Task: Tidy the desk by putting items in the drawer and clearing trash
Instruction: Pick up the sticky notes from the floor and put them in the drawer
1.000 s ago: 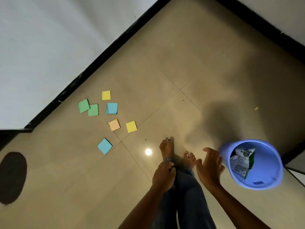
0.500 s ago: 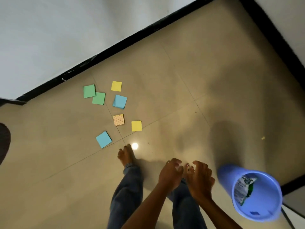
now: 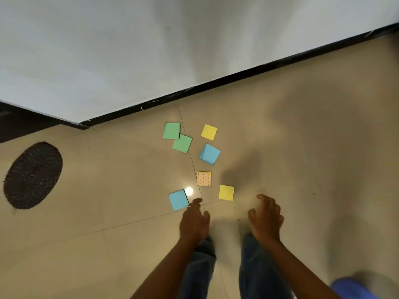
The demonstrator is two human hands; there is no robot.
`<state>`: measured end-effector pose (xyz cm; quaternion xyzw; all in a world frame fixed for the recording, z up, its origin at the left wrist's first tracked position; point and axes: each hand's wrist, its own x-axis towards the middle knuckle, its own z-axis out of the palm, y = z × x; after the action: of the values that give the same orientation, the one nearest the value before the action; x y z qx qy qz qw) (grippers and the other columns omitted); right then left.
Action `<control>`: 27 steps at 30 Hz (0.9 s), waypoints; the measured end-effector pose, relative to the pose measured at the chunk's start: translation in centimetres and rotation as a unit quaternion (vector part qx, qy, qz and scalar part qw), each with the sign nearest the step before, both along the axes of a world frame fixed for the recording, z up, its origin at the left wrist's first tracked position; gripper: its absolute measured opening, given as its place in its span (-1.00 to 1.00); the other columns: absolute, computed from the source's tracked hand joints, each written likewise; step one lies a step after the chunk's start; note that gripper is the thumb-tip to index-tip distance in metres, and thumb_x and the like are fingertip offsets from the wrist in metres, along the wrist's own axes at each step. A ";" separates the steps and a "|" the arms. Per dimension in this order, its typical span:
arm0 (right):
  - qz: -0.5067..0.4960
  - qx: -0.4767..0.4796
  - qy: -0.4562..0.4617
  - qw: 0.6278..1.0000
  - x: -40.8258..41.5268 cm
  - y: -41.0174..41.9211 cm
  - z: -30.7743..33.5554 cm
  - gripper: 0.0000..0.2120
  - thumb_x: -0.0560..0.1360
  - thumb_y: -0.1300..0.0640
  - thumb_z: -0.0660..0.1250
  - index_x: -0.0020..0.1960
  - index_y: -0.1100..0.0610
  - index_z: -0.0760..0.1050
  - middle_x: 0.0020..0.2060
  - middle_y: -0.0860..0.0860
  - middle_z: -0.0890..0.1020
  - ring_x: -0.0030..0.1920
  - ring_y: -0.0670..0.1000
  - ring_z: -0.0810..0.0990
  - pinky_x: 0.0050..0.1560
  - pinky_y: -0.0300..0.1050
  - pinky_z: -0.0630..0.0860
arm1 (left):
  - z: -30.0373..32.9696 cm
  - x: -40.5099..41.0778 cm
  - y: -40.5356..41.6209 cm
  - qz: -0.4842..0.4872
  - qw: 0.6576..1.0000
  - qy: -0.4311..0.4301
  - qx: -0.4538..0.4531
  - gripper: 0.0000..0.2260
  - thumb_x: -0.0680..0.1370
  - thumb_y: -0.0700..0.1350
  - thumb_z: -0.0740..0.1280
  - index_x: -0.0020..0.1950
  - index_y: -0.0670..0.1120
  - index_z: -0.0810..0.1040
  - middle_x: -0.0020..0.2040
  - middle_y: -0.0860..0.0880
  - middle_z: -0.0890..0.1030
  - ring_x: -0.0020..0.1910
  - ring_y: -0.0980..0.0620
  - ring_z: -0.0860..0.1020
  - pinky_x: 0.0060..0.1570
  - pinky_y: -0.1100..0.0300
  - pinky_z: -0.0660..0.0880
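Hands outstretched, fingers loosely curled

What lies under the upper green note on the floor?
The upper green note overlaps a corner of a second green note; the floor is beneath both. Anything else under it is hidden.

Beige tiled floor lies bare to the right of seven scattered sticky notes and in the wide strip between them and a dark round mat far left. A white wall with black skirting closes off the space just behind the notes. Both hands hang empty above the floor, the left hand just beside the nearest blue note, the right hand near a yellow note. A blue bin rim sits at bottom right.
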<state>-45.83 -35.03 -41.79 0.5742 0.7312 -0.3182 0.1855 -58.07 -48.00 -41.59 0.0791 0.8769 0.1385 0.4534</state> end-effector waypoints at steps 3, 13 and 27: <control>0.039 -0.012 0.022 0.999 -3.8 0.6 -0.1 -0.62 0.53 0.17 0.23 0.34 0.13 0.34 0.36 0.12 0.37 0.36 0.14 0.31 0.28 0.08 0.31 | -0.7 -2.3 0.5 0.042 0.999 0.006 -0.015 -0.61 0.60 -0.07 0.20 0.42 -0.03 0.27 0.37 -0.07 0.44 0.28 -0.07 0.47 0.20 0.10 0.42; 0.133 0.003 0.056 0.989 -12.0 6.4 -5.6 -0.64 0.54 0.16 0.24 0.34 0.13 0.38 0.29 0.08 0.47 0.32 0.08 0.39 0.28 -0.07 0.27 | -7.3 -4.6 11.6 0.061 0.996 -0.053 0.030 -0.59 0.63 -0.08 0.16 0.47 -0.07 0.23 0.46 -0.06 0.34 0.41 -0.01 0.35 0.33 0.18 0.27; 0.191 -0.017 0.012 0.981 -19.4 9.4 -31.0 -0.68 0.58 0.08 0.20 0.30 0.13 0.36 0.22 0.07 0.48 0.21 0.03 0.45 0.17 -0.13 0.40 | -29.8 -17.8 10.2 -0.029 0.998 -0.010 0.051 -0.60 0.62 -0.09 0.18 0.46 -0.08 0.27 0.41 -0.07 0.39 0.32 -0.03 0.43 0.23 0.17 0.37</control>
<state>-65.24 -25.65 -72.75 0.4172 0.8240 -0.2960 0.2436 -75.89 -37.77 -71.37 0.1265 0.8614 0.1707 0.4614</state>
